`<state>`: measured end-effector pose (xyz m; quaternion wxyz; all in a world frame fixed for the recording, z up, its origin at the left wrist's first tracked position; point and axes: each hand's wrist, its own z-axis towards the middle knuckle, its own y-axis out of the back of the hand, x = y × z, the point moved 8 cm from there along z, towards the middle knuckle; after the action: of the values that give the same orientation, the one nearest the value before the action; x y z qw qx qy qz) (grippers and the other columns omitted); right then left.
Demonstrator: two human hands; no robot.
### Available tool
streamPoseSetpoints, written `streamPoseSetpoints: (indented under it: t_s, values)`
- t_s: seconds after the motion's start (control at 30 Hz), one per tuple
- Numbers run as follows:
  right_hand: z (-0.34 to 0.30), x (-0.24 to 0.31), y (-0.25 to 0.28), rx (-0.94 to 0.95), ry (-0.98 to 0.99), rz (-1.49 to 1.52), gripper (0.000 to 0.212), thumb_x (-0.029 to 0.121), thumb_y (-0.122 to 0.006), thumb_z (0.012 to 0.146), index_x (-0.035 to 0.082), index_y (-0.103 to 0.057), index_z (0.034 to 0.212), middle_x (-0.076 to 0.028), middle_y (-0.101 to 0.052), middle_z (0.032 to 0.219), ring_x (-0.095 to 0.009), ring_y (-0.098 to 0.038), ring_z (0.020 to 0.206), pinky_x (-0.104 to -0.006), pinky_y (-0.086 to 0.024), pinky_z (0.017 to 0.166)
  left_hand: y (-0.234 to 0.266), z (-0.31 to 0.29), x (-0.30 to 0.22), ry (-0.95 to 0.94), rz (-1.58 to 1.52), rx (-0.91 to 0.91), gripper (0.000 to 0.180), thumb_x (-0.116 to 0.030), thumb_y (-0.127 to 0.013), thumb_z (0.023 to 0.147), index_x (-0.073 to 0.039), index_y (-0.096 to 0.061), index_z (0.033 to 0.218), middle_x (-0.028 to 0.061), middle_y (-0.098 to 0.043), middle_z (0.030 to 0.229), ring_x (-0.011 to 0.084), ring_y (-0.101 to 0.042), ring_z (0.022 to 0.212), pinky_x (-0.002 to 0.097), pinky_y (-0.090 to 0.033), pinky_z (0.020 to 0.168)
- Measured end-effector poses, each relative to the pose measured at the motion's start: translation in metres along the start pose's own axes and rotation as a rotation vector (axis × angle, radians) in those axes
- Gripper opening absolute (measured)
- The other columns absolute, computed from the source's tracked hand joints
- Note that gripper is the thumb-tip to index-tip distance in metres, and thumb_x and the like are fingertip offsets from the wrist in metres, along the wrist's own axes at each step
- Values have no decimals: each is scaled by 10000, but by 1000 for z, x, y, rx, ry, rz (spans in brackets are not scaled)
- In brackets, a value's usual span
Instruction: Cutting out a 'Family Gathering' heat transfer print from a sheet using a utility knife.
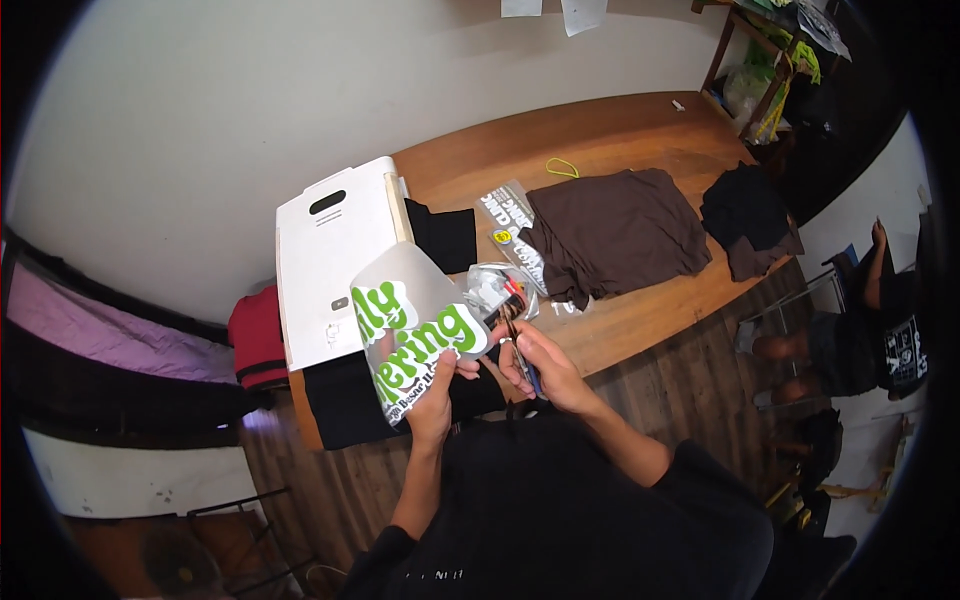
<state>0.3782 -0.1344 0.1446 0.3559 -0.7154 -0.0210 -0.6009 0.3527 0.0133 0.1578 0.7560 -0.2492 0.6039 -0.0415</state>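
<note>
In my left hand is a clear, curling film sheet printed with large green letters and smaller dark ones. My fingers pinch its lower right edge. My right hand is closed on a pair of scissors, with the blades pointing up beside the sheet's right edge. Whether the blades touch the film, I cannot tell. Just beyond the scissors, a clear plastic container holds small items that I cannot make out. The sheet partly covers the corner of a white machine.
Black cloth lies under and beside the machine on the wooden table. A brown folded garment, another printed film sheet and dark cloth lie to the right. A red bag stands left. Another person is at far right.
</note>
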Motion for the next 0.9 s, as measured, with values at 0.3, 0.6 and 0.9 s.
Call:
streamPoseSetpoints:
  t_s: [0.3,0.6,0.9]
  values:
    - [11,-15,-34,-63,87,12,242,179,-416,991,39,-437,1187,-4,-490,788,-10,-354,495,-149,-287,412,27,8,-10,8,34,-47,707,73,-496,896,-40,-26,1411,177,-601,858,224,-640,649,306,-551,589]
    - [11,-19,-46,-190,81,-26,198,199,-433,992,48,-430,1119,14,-449,731,-10,-340,505,-158,-269,427,26,17,-30,-65,125,50,658,63,-487,906,-15,-38,1380,174,-621,824,217,-646,655,312,-564,589]
    - [3,-23,-49,-268,150,54,247,246,-365,1010,56,-400,1165,-4,-436,660,-26,-351,438,-165,-275,370,24,16,-24,40,62,201,703,53,-524,896,-72,-83,1428,153,-595,913,219,-642,704,323,-561,604]
